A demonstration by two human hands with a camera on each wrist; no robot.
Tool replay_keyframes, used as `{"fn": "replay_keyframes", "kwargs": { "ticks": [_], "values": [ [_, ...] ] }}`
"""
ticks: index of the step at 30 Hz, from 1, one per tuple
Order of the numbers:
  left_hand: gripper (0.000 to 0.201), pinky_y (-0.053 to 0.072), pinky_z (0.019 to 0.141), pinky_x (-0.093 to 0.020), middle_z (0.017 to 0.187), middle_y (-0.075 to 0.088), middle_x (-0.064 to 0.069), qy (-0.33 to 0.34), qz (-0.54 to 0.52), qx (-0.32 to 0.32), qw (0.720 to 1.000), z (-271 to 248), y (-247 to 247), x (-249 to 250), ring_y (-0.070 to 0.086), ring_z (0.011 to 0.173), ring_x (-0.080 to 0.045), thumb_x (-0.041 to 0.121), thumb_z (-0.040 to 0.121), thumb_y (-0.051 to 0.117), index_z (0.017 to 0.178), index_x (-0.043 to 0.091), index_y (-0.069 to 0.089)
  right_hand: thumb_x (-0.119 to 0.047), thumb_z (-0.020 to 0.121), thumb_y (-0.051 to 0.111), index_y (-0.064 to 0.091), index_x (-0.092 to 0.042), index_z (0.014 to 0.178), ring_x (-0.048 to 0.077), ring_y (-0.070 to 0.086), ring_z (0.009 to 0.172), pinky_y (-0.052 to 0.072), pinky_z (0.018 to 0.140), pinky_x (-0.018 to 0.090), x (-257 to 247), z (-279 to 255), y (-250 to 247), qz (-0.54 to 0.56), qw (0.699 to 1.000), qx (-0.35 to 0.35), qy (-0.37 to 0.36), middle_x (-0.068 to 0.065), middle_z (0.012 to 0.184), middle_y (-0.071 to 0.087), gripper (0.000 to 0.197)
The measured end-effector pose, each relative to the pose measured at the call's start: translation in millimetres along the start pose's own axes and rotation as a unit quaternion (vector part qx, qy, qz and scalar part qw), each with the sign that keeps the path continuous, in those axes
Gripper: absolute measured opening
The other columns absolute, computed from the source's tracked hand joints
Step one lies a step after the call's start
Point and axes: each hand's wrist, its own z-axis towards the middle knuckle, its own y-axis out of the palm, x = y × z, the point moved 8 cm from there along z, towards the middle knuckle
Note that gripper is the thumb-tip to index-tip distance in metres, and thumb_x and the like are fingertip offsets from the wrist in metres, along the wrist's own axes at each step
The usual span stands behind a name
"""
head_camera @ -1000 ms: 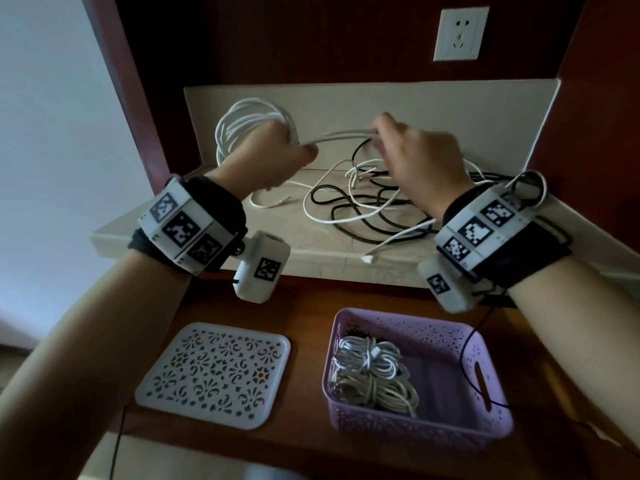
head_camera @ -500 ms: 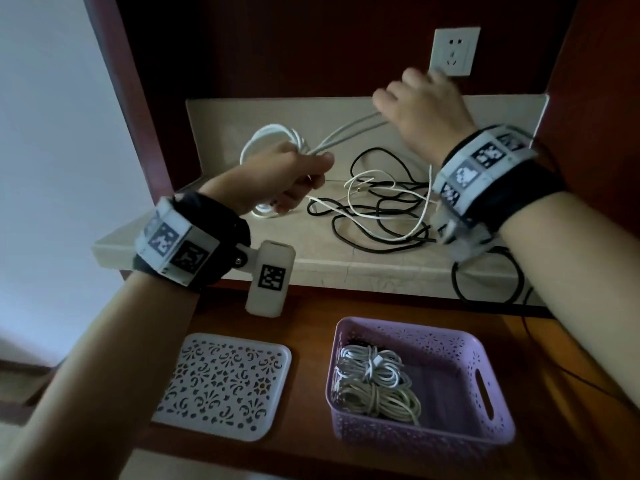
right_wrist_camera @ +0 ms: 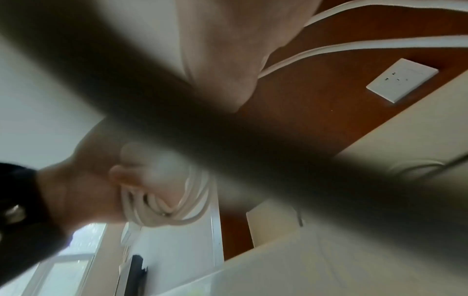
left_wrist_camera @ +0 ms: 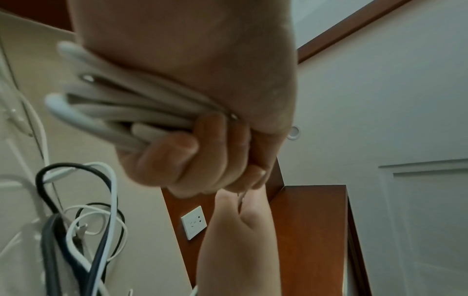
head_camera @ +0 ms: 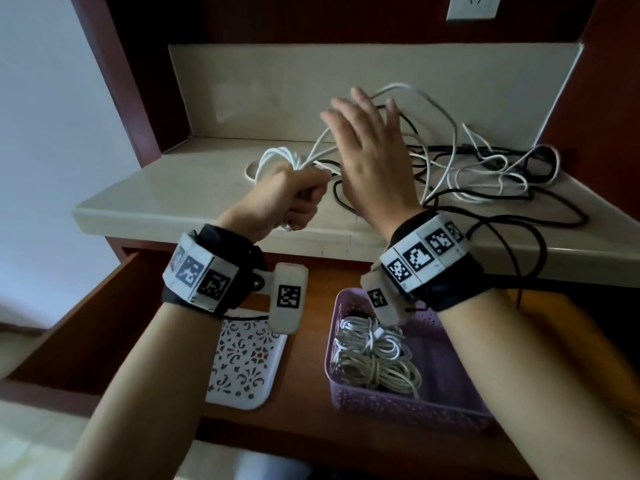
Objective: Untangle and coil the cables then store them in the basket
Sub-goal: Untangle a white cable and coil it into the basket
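Left hand [head_camera: 294, 199] is clenched, fingers [left_wrist_camera: 174, 158] curled tight around a partly wound white cable coil [head_camera: 277, 159], held above the counter [head_camera: 166, 188]. Strands of the same white cable are led from the fist up past the right hand [head_camera: 374, 161], which is raised with fingers straight and spread; whether the cable is caught behind the palm cannot be told. A tangle of black and white cables [head_camera: 485, 174] is left on the counter to the right. Two coiled white cables [head_camera: 374, 358] are already stored in the purple basket [head_camera: 415, 407] below. A perforated white lid [head_camera: 246, 365] lies beside the basket.
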Motion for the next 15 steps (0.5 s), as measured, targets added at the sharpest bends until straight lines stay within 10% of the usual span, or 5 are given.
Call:
{"fn": "replay_keyframes", "kwargs": {
  "ticks": [7,12,15],
  "values": [
    [0.025,0.016,0.037,-0.011,0.035,0.026,0.011,-0.044,-0.112,-0.182,0.976,-10.3,14.4,-24.1,0.017,0.031,-0.005,0.023,0.063,0.056,0.042,0.023,0.043,0.002,0.083,0.040,0.061,0.000,0.099,0.024,0.039,0.103,0.027,0.100,0.043,9.2,-8.4,7.5,0.091,0.996,0.000,-0.017,0.019,0.096,0.061,0.027],
    [0.021,0.030,0.042,-0.018,0.045,0.030,0.003,-0.002,-0.357,-0.386,0.851,-26.5,41.1,-0.6,0.024,0.035,-0.012,0.022,0.080,0.057,0.062,0.015,0.048,0.004,0.082,0.041,0.059,-0.002,0.096,0.024,0.041,0.096,0.031,0.095,0.039,10.6,-10.7,21.8,0.077,0.996,-0.048,-0.001,0.017,0.092,0.059,0.023],
    [0.021,0.032,0.045,-0.021,0.042,0.025,0.003,0.035,-0.415,-0.345,0.841,-24.9,35.8,10.9,0.020,0.035,-0.009,0.016,0.083,0.049,0.064,0.009,0.041,0.003,0.085,0.037,0.059,-0.005,0.096,0.028,0.050,0.090,0.031,0.089,0.035,2.7,-11.6,35.5,0.065,0.992,-0.107,-0.007,0.013,0.092,0.060,0.025]
  ]
}}
